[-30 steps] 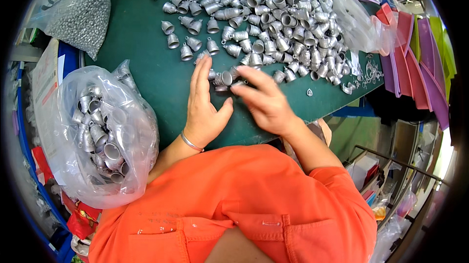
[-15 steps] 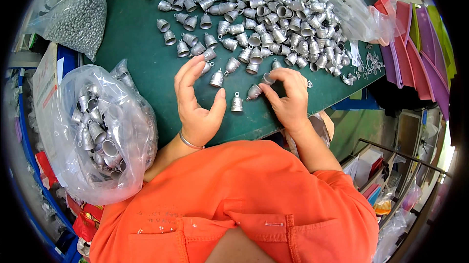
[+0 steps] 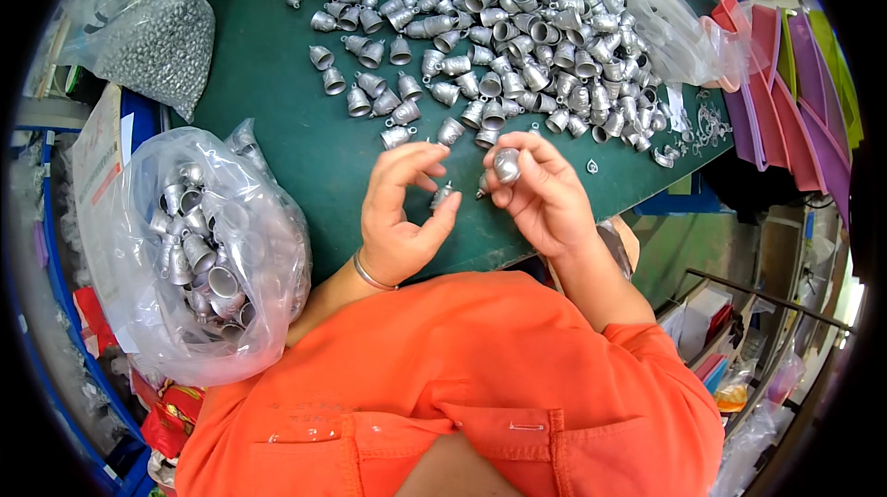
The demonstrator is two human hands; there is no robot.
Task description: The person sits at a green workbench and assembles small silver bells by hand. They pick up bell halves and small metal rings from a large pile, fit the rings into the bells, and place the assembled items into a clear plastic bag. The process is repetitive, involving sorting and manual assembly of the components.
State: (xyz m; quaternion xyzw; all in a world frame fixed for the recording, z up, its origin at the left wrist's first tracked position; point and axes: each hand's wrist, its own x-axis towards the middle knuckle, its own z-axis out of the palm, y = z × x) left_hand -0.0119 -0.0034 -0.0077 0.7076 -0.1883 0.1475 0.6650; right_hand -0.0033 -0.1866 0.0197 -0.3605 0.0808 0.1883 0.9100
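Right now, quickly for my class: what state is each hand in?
Left hand: open, fingers curved around a small silver bell; contact can't be told.
Right hand: closed, holding a rounded silver piece.

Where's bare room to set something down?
Bare green tabletop shows between the clear plastic bag of tiny silver beads and the heaped silver metallic bells, and between the clear plastic bag of bells and the person's left hand. The far middle, under that heap, is crowded.

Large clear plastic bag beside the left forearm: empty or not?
Not empty: silver, bell-shaped metal pieces show inside the clear plastic bag.
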